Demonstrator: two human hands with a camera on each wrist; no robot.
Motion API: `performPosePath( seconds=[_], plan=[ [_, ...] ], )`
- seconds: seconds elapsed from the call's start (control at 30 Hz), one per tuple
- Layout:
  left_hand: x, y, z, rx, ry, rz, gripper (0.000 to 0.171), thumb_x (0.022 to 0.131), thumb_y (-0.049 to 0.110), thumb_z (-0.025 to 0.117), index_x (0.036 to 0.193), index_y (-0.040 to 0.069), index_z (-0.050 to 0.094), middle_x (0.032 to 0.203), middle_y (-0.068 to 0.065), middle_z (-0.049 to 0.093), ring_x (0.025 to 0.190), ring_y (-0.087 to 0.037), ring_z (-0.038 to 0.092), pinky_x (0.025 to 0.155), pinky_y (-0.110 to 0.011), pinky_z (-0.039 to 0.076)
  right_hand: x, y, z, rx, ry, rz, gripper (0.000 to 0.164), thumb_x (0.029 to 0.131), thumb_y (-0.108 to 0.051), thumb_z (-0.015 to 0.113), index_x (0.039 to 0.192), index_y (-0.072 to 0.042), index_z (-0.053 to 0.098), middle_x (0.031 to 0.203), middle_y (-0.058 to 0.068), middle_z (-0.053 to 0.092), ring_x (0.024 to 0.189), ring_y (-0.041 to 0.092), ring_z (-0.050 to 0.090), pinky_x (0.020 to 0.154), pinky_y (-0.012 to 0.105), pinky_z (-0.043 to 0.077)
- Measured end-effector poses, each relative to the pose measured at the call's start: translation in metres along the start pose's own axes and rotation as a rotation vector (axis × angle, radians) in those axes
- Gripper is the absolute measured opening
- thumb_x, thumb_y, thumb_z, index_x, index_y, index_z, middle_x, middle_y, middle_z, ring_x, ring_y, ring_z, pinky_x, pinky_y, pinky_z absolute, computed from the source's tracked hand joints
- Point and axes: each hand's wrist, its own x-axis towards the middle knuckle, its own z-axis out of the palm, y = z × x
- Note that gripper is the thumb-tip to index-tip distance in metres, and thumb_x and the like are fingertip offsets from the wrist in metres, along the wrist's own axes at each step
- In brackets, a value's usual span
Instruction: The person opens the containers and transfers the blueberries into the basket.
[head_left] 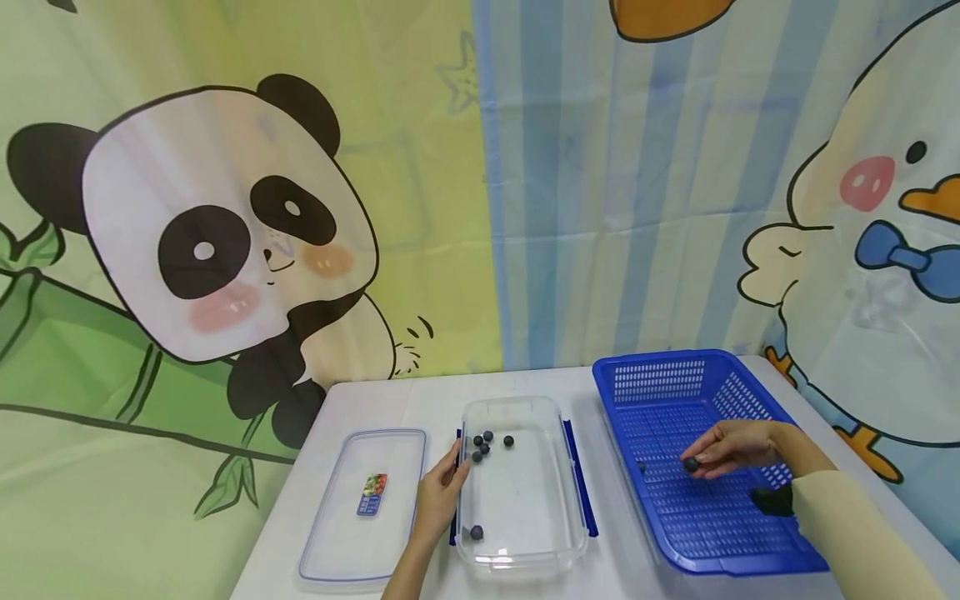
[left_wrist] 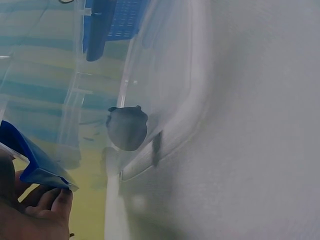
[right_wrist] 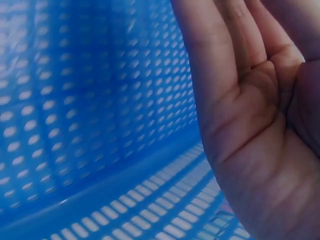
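My right hand (head_left: 738, 450) pinches a blueberry (head_left: 691, 464) between thumb and fingertips over the blue basket (head_left: 705, 569). In the right wrist view the palm (right_wrist: 260, 135) shows beside the perforated basket wall, with the berry out of sight. My left hand (head_left: 438, 496) grips the left side of a clear plastic container (head_left: 532, 500), by its blue latch (left_wrist: 37, 162). Several blueberries lie inside this lidless container, most grouped at the far left. One berry (head_left: 477, 532) sits apart near the front left corner, and a dark berry (left_wrist: 127, 128) shows large in the left wrist view.
A clear lid (head_left: 337, 533) with a colourful label (head_left: 372, 495) lies flat left of the container. Another small berry (head_left: 642, 467) is by the basket's left wall. A second blue latch (head_left: 581, 479) hangs out on the container's right side. Behind the white table (head_left: 420, 400) hangs a cartoon-printed curtain (head_left: 555, 208).
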Motion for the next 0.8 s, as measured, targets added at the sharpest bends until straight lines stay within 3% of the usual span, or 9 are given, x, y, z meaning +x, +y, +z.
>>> performPosePath(
  seconds=[0.13, 0.27, 0.47, 0.6, 0.8],
  plan=[
    [-0.004, 0.016, 0.0, -0.003, -0.014, -0.02, 0.041, 0.091, 0.005, 0.058, 0.127, -0.011, 0.046, 0.132, -0.026, 0.043, 0.121, -0.037, 0.043, 0.096, -0.027, 0.04, -0.008, 0.012, -0.004, 0.075, 0.008, 0.003, 0.031, 0.098, 0.003, 0.036, 0.124, 0.012, 0.05, 0.12, 0.028, 0.055, 0.114, 0.039, 0.05, 0.098, 0.044, 0.04],
    [-0.004, 0.02, -0.001, 0.007, -0.014, -0.025, 0.041, 0.091, 0.005, 0.058, 0.127, -0.011, 0.046, 0.132, -0.026, 0.043, 0.121, -0.037, 0.043, 0.097, -0.029, 0.039, -0.011, 0.015, -0.004, 0.107, -0.002, -0.024, 0.033, 0.099, 0.003, 0.034, 0.128, 0.015, 0.043, 0.126, 0.032, 0.047, 0.119, 0.039, 0.045, 0.102, 0.048, 0.031],
    [-0.003, 0.019, -0.002, 0.01, -0.005, -0.035, 0.042, 0.091, 0.007, 0.058, 0.127, -0.01, 0.047, 0.132, -0.026, 0.043, 0.121, -0.038, 0.042, 0.097, -0.03, 0.039, -0.002, 0.012, 0.004, 0.074, -0.016, -0.143, 0.034, 0.099, 0.003, 0.033, 0.13, 0.015, 0.04, 0.127, 0.029, 0.048, 0.119, 0.037, 0.046, 0.102, 0.049, 0.03],
    [-0.004, 0.021, -0.003, 0.008, -0.004, -0.043, 0.041, 0.091, 0.007, 0.058, 0.127, -0.01, 0.047, 0.132, -0.026, 0.044, 0.121, -0.037, 0.043, 0.097, -0.03, 0.039, 0.017, -0.003, 0.021, 0.063, 0.023, -0.216, 0.034, 0.098, 0.005, 0.034, 0.13, 0.014, 0.042, 0.123, 0.024, 0.055, 0.115, 0.034, 0.051, 0.1, 0.048, 0.034],
    [-0.004, 0.024, -0.001, 0.03, 0.005, -0.027, 0.039, 0.092, 0.007, 0.056, 0.125, -0.012, 0.048, 0.13, -0.027, 0.045, 0.119, -0.038, 0.045, 0.096, -0.032, 0.041, 0.053, -0.046, 0.056, 0.114, 0.057, -0.287, 0.033, 0.098, 0.006, 0.035, 0.126, 0.009, 0.05, 0.121, 0.022, 0.057, 0.115, 0.033, 0.052, 0.101, 0.046, 0.036]
  ],
)
